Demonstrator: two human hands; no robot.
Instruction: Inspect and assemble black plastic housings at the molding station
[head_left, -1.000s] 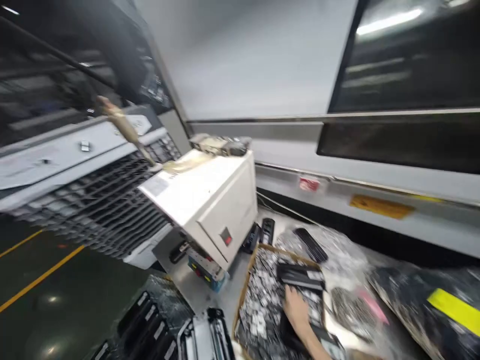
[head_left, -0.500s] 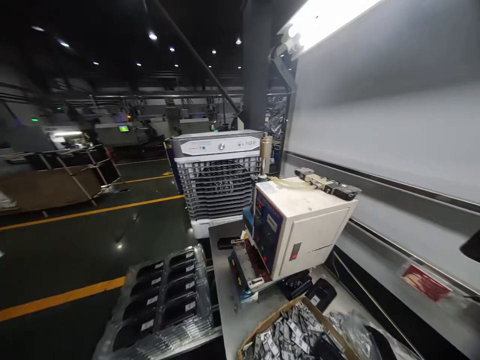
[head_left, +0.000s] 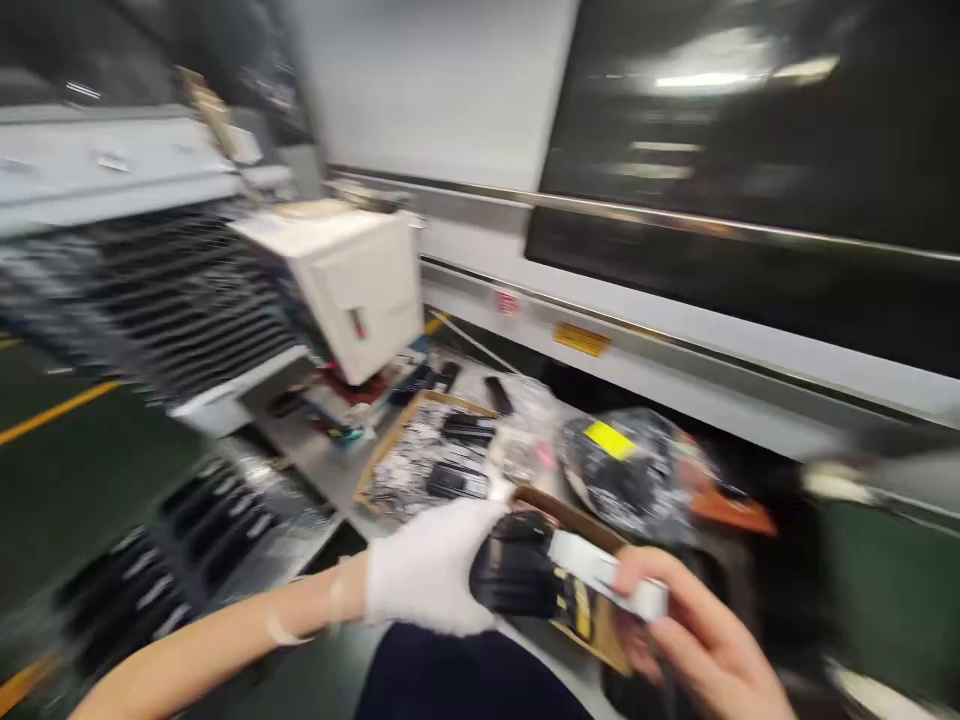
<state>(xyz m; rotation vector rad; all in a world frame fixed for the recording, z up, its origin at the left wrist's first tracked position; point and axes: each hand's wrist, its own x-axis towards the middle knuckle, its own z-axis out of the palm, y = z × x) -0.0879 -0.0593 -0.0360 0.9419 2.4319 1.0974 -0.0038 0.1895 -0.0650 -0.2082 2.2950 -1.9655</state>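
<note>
My left hand (head_left: 427, 572), in a white glove, is closed around a rounded black plastic part (head_left: 514, 568) in front of my body. Bare-skinned, my right hand (head_left: 701, 630) pinches a flat whitish strip (head_left: 589, 562) between thumb and fingers. The strip's far end reaches the right edge of the black part; blur hides whether they touch. Below both hands is a cardboard box (head_left: 611, 640) with dark and yellow pieces in it. A second shallow box of small metal clips (head_left: 409, 455), with black parts lying on top, stands beyond my left hand.
A white box-shaped machine (head_left: 367, 290) stands at the bench's far end, beside a large air cooler (head_left: 187, 270). Clear trays of black parts (head_left: 217, 520) are at lower left. A plastic bag of dark items (head_left: 637, 480) lies to the right, near an orange object (head_left: 731, 512).
My view has swung right and down, now blurred by motion. Both hands have come into view, the left with the black part and the right with the whitish strip.
</note>
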